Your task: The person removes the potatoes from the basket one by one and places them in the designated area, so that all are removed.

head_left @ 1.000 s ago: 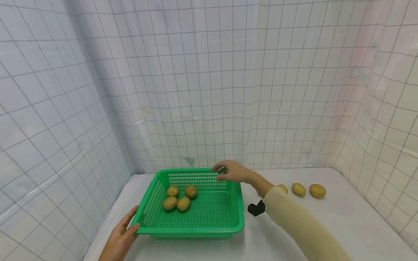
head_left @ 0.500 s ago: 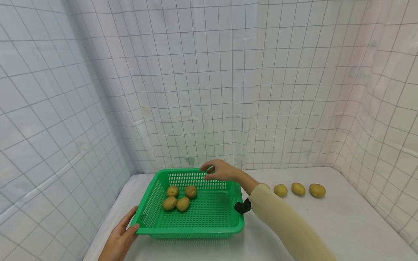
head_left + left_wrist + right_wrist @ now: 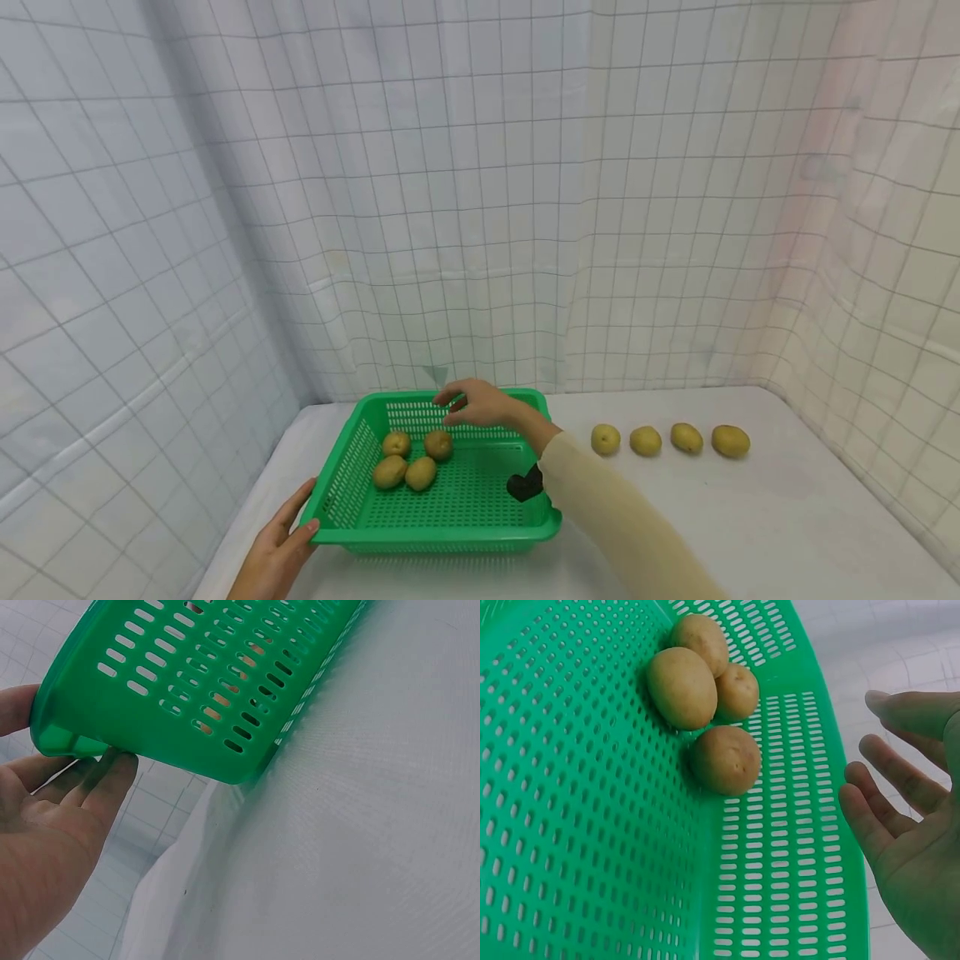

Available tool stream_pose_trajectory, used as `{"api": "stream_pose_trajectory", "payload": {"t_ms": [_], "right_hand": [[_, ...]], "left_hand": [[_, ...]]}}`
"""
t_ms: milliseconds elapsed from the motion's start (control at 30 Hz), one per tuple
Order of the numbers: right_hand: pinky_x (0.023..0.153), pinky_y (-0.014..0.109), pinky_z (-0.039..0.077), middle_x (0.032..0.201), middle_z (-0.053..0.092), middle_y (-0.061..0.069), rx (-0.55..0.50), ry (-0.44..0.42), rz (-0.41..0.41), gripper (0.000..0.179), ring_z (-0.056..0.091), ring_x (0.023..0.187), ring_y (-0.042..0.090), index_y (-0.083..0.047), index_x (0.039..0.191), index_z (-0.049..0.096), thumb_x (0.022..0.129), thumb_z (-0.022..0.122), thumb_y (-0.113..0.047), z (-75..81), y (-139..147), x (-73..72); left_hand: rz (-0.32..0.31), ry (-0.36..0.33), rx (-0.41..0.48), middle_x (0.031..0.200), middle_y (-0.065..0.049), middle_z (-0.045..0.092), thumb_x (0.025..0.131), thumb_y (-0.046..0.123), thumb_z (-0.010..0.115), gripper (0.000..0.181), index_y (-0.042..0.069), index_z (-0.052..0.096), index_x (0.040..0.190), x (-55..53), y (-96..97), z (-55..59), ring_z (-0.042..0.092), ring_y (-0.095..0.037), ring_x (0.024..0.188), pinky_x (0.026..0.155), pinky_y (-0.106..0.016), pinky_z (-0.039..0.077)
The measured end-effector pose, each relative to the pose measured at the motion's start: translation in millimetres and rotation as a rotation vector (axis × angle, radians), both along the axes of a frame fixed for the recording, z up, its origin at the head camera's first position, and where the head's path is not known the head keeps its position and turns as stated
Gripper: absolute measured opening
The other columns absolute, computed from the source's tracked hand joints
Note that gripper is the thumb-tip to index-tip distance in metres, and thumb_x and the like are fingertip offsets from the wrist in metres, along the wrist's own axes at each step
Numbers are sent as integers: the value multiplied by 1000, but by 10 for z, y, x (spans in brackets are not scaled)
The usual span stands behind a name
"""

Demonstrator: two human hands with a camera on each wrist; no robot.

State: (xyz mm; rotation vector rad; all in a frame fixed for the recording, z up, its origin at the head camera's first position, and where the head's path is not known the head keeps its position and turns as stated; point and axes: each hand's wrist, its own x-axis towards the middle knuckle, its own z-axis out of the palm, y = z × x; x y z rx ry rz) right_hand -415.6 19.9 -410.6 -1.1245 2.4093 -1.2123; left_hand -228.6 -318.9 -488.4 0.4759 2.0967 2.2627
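At lower left of the head view, the left hand [image 3: 273, 550] grips the basket [image 3: 442, 536]; at lower centre, the right hand [image 3: 477, 404] is free, fingers loosely bent.

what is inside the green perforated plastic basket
Four rounded yellow-brown potatoes, clustered toward the left end. The basket floor beneath them is covered; in the head view the right hand hides part of the far wall.

Right hand [image 3: 928, 859] near basket [image 3: 789, 675]; potatoes [image 3: 726, 760] inside

The bare left hand [image 3: 274, 546] held a pinch; the cream-sleeved right arm [image 3: 611, 521] was outstretched, its bare right hand [image 3: 478, 403] loosely curved.
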Motion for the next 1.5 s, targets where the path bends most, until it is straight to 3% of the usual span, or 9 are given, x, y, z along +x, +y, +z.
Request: {"api": "stream_pose_trajectory", "payload": {"t_ms": [133, 333, 600, 900, 1133, 1367, 1500], "right_hand": [[95, 29, 52, 139, 61, 17, -11, -6, 11, 42, 61, 121, 29, 2, 139, 61, 100, 70, -9, -42, -88, 10], [97, 30, 52, 138, 61, 19, -17, -23, 20, 41, 59, 124, 36, 3, 139, 60, 101, 69, -7, -238, -185, -28], [100, 34, 51, 139, 61, 13, 30, -24, 4, 41, 57, 129, 32, -2, 140, 61, 100, 69, -7, -372, -279, -44], [105, 33, 46, 146, 57, 4, 212, 46, 33, 47, 52, 133, 22, -10, 145, 61, 99, 70, -9, -549, -364, -24], [100, 30, 48, 143, 58, 3, 293, 63, 21, 56, 55, 127, 19, -14, 147, 60, 94, 78, -10, -542, -428, -16], [105, 31, 46, 137, 62, 6, 364, 195, 43, 45, 54, 128, 23, -7, 138, 67, 94, 74, -2, -509, -405, -39], [103, 30, 47, 135, 64, 2, 398, 194, 25, 45, 56, 126, 21, -11, 135, 69, 92, 79, -3, -493, -375, -40]], "left_hand": [[7, -1, -1, 160, -36, -17, 111, 4, 45, 72, -15, -6, 157, 7, -6, -1, 51, 8, 124, 98, -19, 48], [26, -12, -1, 161, -36, -15, 110, 4, 46, 72, -16, -5, 157, 18, -16, -7, 52, 7, 123, 98, -19, 49], [28, -10, 5, 160, -36, -16, 111, 4, 46, 72, -16, -6, 157, 31, -30, -29, 52, 7, 123, 97, -19, 49], [1, -23, 16, 159, -36, -20, 111, 3, 43, 71, -16, -8, 156, 57, -42, -66, 50, 10, 122, 95, -18, 50], [32, -9, 2, 160, -35, -16, 111, 4, 44, 71, -16, -5, 157, 72, -38, -30, 51, 7, 124, 97, -19, 49], [31, -27, -18, 163, -32, -14, 111, 6, 45, 71, -15, -4, 158, 66, -21, 9, 51, 5, 124, 98, -18, 48], [34, -20, -29, 164, -30, -9, 111, 7, 46, 71, -14, -2, 159, 43, 5, 24, 50, 5, 126, 99, -19, 48]]}}
